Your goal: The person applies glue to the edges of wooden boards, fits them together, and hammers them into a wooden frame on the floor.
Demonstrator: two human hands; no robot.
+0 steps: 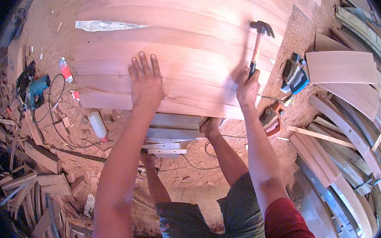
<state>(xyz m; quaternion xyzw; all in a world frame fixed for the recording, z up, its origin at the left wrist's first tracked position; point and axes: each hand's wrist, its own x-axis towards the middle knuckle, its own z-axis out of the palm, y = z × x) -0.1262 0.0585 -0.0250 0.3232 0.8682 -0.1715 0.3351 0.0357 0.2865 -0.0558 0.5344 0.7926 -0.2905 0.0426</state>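
A broad panel of pinkish wooden boards (195, 59) lies in front of me. My left hand (146, 83) rests flat on it near its front edge, fingers stretched out and holding nothing. In my right hand (249, 88) is a claw hammer (256, 46), gripped by the dark lower end of its handle. The hammer's black head points up and away from me, above the right part of the panel; whether it touches the wood I cannot tell. At the panel's left side, a pale, shiny tapered patch (106, 26) shows between two boards.
Right of the panel lie a blue-and-black power tool (294, 75) and an orange-handled hand tool (272, 119). Curved boards (342, 68) are piled farther right. On the left are a white bottle (97, 126), a teal power tool (38, 90) with a cable, and wood offcuts (42, 156).
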